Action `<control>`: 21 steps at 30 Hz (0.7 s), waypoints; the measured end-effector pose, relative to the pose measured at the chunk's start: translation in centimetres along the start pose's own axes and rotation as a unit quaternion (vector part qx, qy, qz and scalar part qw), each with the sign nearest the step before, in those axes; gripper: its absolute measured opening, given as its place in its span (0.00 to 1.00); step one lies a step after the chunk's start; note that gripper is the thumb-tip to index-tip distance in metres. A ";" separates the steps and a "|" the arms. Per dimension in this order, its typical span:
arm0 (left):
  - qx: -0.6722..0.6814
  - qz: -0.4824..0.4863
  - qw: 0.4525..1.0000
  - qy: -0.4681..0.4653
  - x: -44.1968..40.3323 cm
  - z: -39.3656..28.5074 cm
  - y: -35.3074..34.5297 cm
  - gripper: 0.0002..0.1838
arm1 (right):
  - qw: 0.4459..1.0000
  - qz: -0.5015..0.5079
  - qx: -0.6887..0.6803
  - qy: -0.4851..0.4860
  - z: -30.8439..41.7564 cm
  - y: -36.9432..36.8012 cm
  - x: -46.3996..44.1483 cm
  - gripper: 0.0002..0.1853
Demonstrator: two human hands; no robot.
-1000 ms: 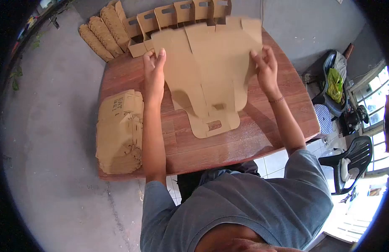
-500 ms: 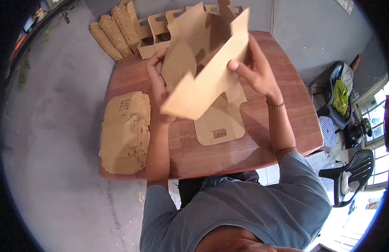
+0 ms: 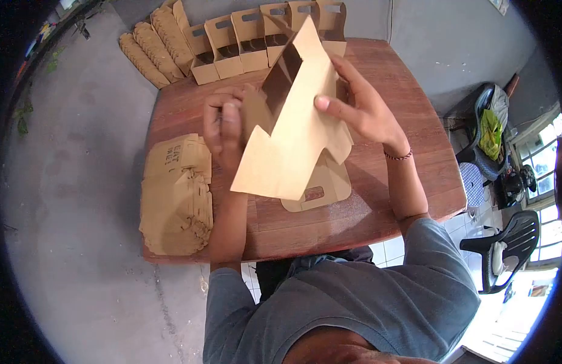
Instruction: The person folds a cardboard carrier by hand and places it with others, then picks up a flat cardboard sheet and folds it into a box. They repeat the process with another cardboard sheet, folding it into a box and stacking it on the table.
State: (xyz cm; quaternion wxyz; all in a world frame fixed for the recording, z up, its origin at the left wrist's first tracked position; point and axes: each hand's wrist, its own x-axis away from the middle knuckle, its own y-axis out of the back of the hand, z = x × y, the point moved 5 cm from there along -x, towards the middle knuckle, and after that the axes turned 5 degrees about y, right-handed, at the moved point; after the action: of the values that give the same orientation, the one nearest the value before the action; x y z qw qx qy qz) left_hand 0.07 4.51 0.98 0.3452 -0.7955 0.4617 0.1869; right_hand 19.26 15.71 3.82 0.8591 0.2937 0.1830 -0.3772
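A brown cardboard carrier (image 3: 299,121), partly folded open, is held tilted above the middle of the wooden table. Its handle panel with an oval slot points toward me. My right hand (image 3: 363,109) grips its right side, the thumb on the outer panel and the fingers behind. At the carrier's left side is my left hand (image 3: 225,124), fingers curled by a flap; part of it is blurred, and its exact hold on the flap is hidden. A stack of flat cardboard pieces (image 3: 176,200) lies at the table's left front.
Several assembled carriers (image 3: 253,45) with handle slots stand in a row along the back edge of the table (image 3: 408,121). Bundles of nested cardboard (image 3: 165,42) lie left of them. Chairs, one black (image 3: 511,242), stand at the right.
The cardboard has gone from spread flat to folded, with its side panel swung forward. My left hand has curled its fingers beside the flap, and my right hand has moved in along the panel.
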 end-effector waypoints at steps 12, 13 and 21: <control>-0.062 -0.031 0.995 -0.071 -1.2 -2.2 5.7 0.31 | 0.999 0.018 -0.022 -0.037 1.8 4.0 1.2 0.51; -0.082 -0.019 0.993 -0.079 -1.3 -2.3 5.3 0.34 | 0.997 0.047 -0.040 -0.042 1.3 4.3 1.4 0.54; -0.001 0.080 0.996 -0.031 -0.5 -2.4 0.6 0.27 | 0.977 0.146 -0.133 0.077 -0.6 1.5 0.2 0.70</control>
State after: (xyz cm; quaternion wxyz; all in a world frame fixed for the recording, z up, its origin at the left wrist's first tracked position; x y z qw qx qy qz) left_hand -0.72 2.90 2.75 0.3426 -0.7503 0.5128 0.2383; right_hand 20.46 16.80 3.75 0.9194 0.2283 0.2530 -0.1964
